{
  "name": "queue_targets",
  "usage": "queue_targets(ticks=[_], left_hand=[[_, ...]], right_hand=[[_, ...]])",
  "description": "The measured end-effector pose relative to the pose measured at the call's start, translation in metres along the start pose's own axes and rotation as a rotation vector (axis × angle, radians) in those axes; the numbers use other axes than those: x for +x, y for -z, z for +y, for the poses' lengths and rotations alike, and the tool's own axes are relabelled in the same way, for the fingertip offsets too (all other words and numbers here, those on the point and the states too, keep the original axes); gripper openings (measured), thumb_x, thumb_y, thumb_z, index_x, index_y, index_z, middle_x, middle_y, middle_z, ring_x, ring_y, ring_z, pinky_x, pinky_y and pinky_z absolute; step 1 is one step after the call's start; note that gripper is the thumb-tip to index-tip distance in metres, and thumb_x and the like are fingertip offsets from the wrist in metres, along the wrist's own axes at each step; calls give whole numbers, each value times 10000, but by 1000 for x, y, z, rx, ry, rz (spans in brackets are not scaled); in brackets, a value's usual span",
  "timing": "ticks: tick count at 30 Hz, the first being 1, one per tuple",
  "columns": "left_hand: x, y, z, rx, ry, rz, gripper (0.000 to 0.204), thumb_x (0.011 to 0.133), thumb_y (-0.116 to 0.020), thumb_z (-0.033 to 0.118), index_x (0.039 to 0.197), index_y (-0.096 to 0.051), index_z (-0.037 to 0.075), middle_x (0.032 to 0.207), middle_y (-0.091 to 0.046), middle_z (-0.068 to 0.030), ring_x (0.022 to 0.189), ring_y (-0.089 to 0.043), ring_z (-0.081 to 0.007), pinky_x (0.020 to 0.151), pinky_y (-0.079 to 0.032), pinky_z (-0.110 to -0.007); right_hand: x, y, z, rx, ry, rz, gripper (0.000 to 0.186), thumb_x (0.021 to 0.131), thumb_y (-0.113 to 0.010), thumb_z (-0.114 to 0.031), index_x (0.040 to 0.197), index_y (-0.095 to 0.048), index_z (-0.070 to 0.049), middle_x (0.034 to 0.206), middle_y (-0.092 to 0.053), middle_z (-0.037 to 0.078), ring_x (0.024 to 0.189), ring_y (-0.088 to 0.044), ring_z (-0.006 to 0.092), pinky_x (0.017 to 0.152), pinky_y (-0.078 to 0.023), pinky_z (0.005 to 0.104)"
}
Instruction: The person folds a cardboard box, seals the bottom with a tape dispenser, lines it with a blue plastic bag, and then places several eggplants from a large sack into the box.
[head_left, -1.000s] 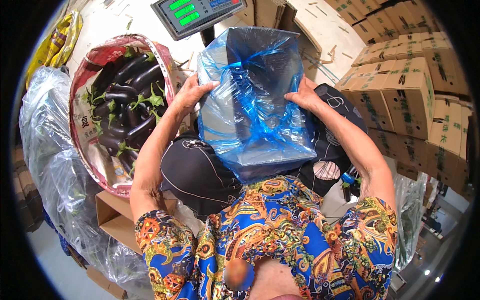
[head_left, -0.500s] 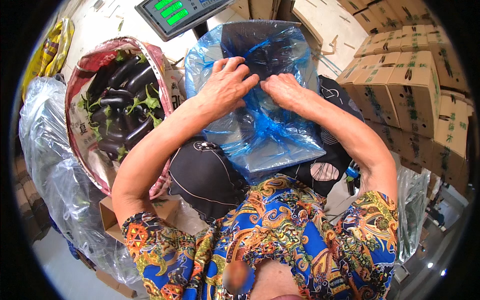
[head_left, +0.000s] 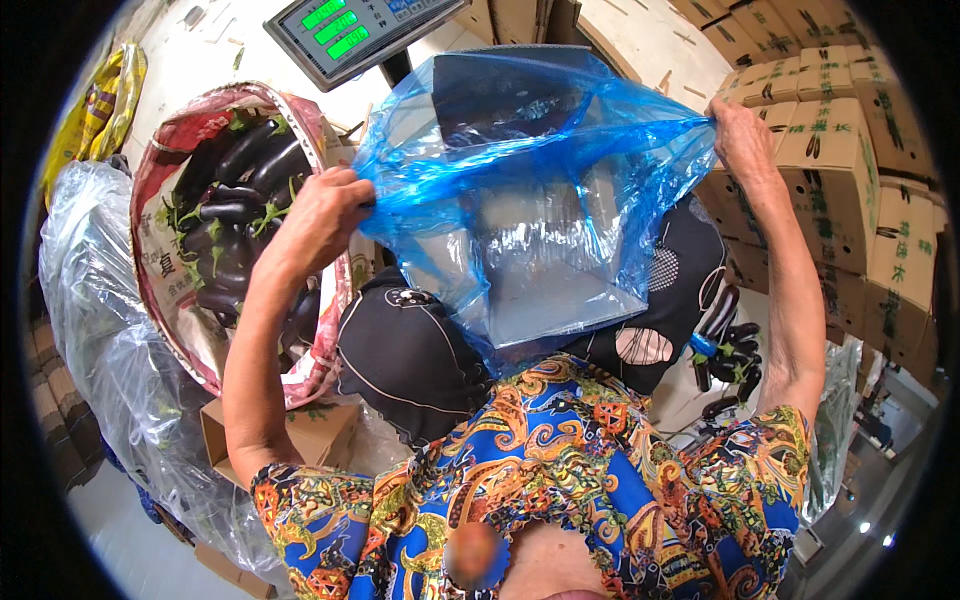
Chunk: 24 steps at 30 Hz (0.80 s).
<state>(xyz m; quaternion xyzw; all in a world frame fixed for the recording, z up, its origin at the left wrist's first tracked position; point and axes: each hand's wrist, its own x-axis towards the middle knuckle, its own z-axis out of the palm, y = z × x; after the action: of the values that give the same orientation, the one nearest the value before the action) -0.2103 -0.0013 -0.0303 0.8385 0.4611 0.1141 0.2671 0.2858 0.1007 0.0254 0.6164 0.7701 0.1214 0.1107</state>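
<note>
A thin blue plastic bag (head_left: 630, 120) is stretched wide between my hands. At its left edge my left hand (head_left: 330, 205) is closed on a bunch of the film, beside the eggplant basket. My right hand (head_left: 745, 145) pinches the bag's far right edge, with the arm spread outward. Between my knees stands an open box (head_left: 565, 305), its greyish inside showing through the film. A dark upright panel (head_left: 490, 90) shows behind the film at the far end. How the bag sits around the box walls cannot be made out fully.
A red-rimmed basket (head_left: 145, 250) of dark eggplants (head_left: 235, 262) stands at left, beside clear plastic sheeting (head_left: 95, 260). A scale (head_left: 350, 35) with a green display is at the far side. Stacked cartons (head_left: 825, 150) line the right. More eggplants (head_left: 735, 350) lie by my right knee.
My hands have moved from close together over the bag's middle to far apart. The bag, bunched before, is now pulled open sideways, and the box interior shows more.
</note>
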Motion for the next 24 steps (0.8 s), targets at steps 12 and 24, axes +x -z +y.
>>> queue_targets(ticks=[12, 24], left_hand=[[46, -30, 44, -369, -242, -123, 316, 869, -671, 169, 1123, -621, -13, 1074, -636, -179, 1047, -605, -365, 920, -474, -431], [-188, -102, 11, -208, 513, 508, 608, 779, -776, 254, 1286, -533, 21, 1201, -561, -206, 1118, -553, -373, 957, -445, -434]], right_hand=[[1, -38, -226, 488, 543, -712, 551, 744, -653, -117, 1273, -526, -29, 1215, -557, 198, 1129, -545, 390, 951, -489, 461], [0, -19, -205, 303, 812, -776, 173, 752, -642, -107, 857, -715, 9, 888, -693, 230, 882, -681, 395, 816, -550, 449]])
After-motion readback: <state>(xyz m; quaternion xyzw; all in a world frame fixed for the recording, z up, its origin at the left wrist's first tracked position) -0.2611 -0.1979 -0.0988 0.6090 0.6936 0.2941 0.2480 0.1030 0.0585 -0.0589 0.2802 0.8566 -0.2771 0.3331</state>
